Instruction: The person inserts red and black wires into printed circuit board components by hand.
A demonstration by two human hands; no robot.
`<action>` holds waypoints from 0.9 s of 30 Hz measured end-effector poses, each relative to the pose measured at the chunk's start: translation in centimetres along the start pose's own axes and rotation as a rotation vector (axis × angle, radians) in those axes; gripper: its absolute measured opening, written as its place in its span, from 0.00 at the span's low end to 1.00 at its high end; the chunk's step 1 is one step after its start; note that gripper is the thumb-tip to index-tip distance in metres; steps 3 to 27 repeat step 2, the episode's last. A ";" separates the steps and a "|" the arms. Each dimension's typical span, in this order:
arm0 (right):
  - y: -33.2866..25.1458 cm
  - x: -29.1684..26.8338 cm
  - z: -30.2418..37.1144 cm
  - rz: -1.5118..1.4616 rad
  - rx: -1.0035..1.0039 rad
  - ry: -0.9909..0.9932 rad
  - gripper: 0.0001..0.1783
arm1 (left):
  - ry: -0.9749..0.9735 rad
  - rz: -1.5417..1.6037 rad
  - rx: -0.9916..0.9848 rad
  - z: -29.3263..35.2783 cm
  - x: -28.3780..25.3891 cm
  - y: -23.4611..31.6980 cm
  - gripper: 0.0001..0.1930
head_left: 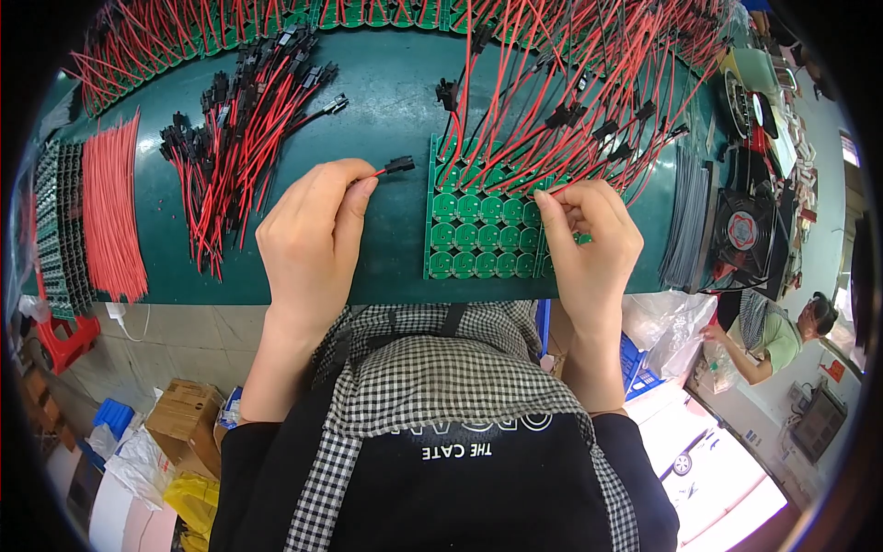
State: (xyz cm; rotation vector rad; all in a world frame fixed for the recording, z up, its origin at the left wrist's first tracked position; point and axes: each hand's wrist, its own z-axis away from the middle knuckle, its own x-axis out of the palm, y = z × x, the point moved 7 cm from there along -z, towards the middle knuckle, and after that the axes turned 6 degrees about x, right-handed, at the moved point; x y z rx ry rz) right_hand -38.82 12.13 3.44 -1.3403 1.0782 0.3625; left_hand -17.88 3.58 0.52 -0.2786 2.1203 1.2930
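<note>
My left hand [317,221] pinches a short red-and-black wire lead between thumb and forefinger. The lead's black plug [400,166] points right, above the green table [391,230]. My right hand [593,230] is closed, thumb and forefinger together over a panel of round green circuit boards [469,237]. Red wires pass at those fingertips, but what they grip is too small to make out. Wired leads with black connectors [566,115] rise from the panel's far rows; the near rows show bare boards. Left of my left hand lies a pile of red-and-black plug leads [244,138].
Red wires [112,212] and stacked dark strips [63,221] lie at the left. Grey wires [682,221] and a black fan [743,230] are at the right. Wired green panels [386,13] line the far edge. Another person [773,340] is at the far right.
</note>
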 end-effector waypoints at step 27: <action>0.7 0.2 0.0 -0.058 0.044 0.006 0.05 | -0.012 0.040 -0.071 0.2 0.1 -0.3 0.03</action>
